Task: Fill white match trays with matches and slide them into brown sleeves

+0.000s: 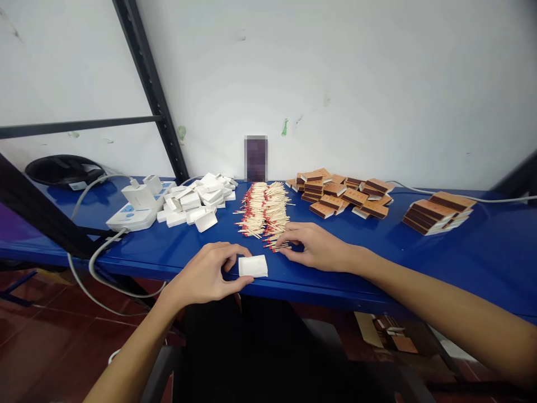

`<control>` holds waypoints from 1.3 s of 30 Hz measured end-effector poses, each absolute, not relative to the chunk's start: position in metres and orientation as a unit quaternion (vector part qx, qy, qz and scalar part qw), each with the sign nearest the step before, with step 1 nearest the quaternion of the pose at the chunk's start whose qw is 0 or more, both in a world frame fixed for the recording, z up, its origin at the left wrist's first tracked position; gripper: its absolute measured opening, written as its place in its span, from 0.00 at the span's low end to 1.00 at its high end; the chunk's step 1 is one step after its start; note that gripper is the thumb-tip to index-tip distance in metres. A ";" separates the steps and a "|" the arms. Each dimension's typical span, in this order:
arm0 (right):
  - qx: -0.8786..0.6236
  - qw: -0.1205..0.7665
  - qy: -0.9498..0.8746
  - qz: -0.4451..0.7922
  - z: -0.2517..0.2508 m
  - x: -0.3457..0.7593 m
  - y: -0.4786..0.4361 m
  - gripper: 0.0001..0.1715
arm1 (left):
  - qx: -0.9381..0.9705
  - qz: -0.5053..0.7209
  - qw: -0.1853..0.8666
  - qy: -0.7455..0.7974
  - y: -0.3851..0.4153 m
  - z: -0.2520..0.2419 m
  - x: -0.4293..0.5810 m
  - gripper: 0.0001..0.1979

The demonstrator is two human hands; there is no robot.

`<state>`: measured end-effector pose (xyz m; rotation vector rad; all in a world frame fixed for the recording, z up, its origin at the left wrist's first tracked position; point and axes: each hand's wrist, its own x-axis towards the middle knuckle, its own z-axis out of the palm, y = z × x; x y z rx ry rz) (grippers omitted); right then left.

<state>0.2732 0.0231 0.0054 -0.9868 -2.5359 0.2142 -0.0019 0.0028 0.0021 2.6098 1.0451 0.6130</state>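
Note:
My left hand (216, 271) grips a white matchbox tray (253, 266) by its left end, thumb at the near side and fingers at the far side. The tray lies near the front edge of the blue shelf (335, 285), and it looks empty. Just right of it, my right hand (310, 246) has its thumb and fingertips closed around a few matches (285, 248) at the near end of a heap. That heap of red-tipped matches (264, 207) lies in two rows running back toward the wall.
White trays (201, 196) are piled at left, beside a power strip (134, 215) with plugs and cables. Brown matchboxes (335, 196) lie heaped at right, with a neater stack (436, 212) farther right. A pixelated dark rectangle (255, 159) stands at the wall; a black metal post (153, 84) rises at left.

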 end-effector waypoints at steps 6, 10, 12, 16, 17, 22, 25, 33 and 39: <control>-0.343 0.210 -0.910 0.103 0.006 0.273 0.022 0.08 | 0.900 0.213 0.132 0.357 0.003 0.002 -0.002 0.14; -0.336 0.215 -0.909 0.118 0.005 0.270 0.019 0.07 | 0.900 0.210 0.131 0.358 0.003 0.002 -0.001 0.15; -0.329 0.220 -0.911 0.112 0.004 0.268 0.018 0.07 | 0.901 0.209 0.129 0.358 0.003 0.002 -0.001 0.15; -0.339 0.231 -0.907 0.099 0.003 0.266 0.017 0.07 | 0.902 0.208 0.129 0.356 0.003 0.003 -0.001 0.15; -0.348 0.237 -0.902 0.096 0.003 0.266 0.017 0.07 | 0.902 0.207 0.130 0.356 0.003 0.003 -0.001 0.15; -0.383 0.259 -0.884 0.074 0.003 0.271 0.023 0.08 | 0.900 0.205 0.133 0.361 0.003 0.004 -0.001 0.15; -0.390 0.249 -0.884 0.066 0.003 0.272 0.023 0.10 | 0.900 0.204 0.133 0.362 0.002 0.004 -0.001 0.15; -0.382 0.237 -0.891 0.065 0.001 0.272 0.024 0.14 | 0.899 0.205 0.134 0.363 0.003 0.004 -0.001 0.15; -0.367 0.242 -0.894 0.090 0.001 0.268 0.024 0.15 | 0.900 0.206 0.133 0.360 0.002 0.004 -0.001 0.15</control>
